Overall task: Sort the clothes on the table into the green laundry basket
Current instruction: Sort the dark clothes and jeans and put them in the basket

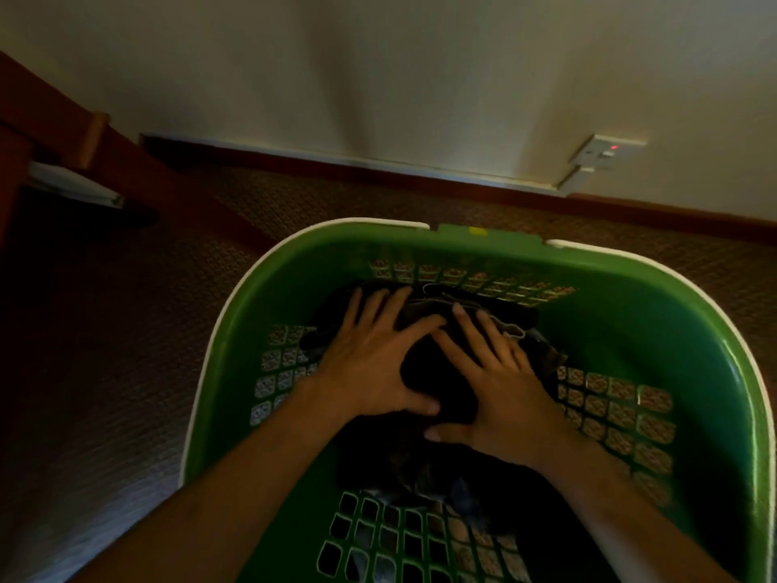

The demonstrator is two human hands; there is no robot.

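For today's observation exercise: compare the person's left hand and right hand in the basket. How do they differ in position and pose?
The left hand lies farther left and reaches nearer the far wall of the green laundry basket; the right hand sits closer to the person. The left hand's fingers are spread wide; the right hand's lie closer together. Both rest flat, palms down, pressing the dark clothes inside the basket.

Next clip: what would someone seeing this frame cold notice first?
The green laundry basket fills the lower middle of the view, standing on patterned carpet. Inside it, the left hand and right hand press flat, fingers spread, side by side on a pile of dark clothes. Beyond, a wall socket with a small red light sits low on the pale wall at upper right.
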